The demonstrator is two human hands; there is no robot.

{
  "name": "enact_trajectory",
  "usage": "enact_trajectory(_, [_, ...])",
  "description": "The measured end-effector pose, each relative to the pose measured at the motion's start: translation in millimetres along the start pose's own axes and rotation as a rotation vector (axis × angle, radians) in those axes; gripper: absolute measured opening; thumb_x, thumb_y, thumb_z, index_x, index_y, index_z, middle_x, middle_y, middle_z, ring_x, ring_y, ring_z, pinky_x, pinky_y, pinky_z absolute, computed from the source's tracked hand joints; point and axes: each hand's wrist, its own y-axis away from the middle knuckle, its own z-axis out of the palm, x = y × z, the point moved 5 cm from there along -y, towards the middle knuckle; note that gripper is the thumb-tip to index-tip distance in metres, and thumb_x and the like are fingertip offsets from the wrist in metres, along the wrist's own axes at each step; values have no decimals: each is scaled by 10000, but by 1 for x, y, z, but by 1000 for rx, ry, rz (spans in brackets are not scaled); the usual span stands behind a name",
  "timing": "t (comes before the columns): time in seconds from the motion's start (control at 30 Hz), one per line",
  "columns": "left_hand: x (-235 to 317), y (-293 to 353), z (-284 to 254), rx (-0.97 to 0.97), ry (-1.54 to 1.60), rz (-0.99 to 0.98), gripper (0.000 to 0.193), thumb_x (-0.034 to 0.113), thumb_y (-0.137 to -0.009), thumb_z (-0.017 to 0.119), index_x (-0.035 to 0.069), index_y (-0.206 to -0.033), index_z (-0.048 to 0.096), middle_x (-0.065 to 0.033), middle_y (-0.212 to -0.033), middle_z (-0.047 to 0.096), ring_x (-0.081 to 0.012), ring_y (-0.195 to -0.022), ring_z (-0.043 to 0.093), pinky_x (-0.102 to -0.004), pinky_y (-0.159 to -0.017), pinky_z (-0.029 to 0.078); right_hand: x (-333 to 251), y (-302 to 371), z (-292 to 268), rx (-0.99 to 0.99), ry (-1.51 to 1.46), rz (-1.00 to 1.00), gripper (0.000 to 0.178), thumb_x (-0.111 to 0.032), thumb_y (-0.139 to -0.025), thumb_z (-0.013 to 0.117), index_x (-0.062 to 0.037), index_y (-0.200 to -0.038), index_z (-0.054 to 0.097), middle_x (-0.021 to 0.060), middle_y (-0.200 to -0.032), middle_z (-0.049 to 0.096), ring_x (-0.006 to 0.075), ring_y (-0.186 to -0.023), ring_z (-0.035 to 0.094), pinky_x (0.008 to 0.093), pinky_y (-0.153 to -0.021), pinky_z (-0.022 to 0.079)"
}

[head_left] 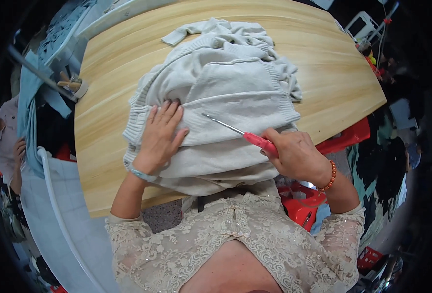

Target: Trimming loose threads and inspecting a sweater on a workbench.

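Observation:
A pale grey-white knitted garment (225, 78), with ribbed edges and several folds, lies bunched on the wooden table in front of me. My left hand (162, 134) rests flat on its left part, fingers stretched out and fingertips at a crosswise fold. In my right hand (299, 154) is a red-handled tool (259, 141) with a slim metal shaft. The fingers wrap its handle, and the shaft points up and left over the middle of the knit. Its tip is too small to tell whether it is hooked or touches the fabric.
The light wooden table (323, 53) spreads beneath the garment. At its left edge stands a small cup (80, 89) of wooden-handled tools. Blue-grey knits (28, 122) hang beyond, near another person's hand (19, 149). Red plastic seats or bins (345, 139) are at the right edge.

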Motion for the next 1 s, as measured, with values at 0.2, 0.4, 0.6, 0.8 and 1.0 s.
enact_trajectory(0.2, [-8,-4,-5,-45,165,16,532,254,-926,630,27,-1395,521,-161,-1495,471,-340,-1393,419,-482,-1180,256,-7,-7,13,-57,-109,-99,248,-208,-910,655,-81,-1103,564,159,-730,642,386,-712,649,475,-647,493])
enact_trajectory(0.4, [22,-26,-19,102,238,27,523,211,-894,684,54,-1373,542,-164,-1416,532,-349,-1304,494,-482,-1136,318,17,4,14,91,-142,-108,281,-185,-889,666,-95,-1138,573,146,-809,640,351,-785,647,457,-681,494])
enact_trajectory(0.6, [26,-46,5,164,287,116,328,62,-864,669,18,-1188,651,-193,-1261,596,-379,-1194,540,-465,-1015,392,35,39,-2,57,-47,24,214,-199,-866,688,-97,-1024,586,154,-704,645,383,-686,654,485,-615,489])
enact_trajectory(0.8, [18,-52,-14,57,512,54,305,4,-859,676,24,-1163,683,-182,-1243,647,-353,-1139,617,-402,-984,486,54,22,-2,127,-211,-38,189,-198,-872,693,-73,-978,598,184,-723,632,404,-702,643,472,-618,494])
enact_trajectory(1.0, [-23,-157,-37,284,469,-22,219,-13,-853,669,36,-1064,703,-142,-1032,701,-318,-946,673,-362,-821,535,115,-15,-38,538,-159,136,348,-356,-891,723,-45,-810,590,204,-675,621,431,-677,629,497,-598,493])
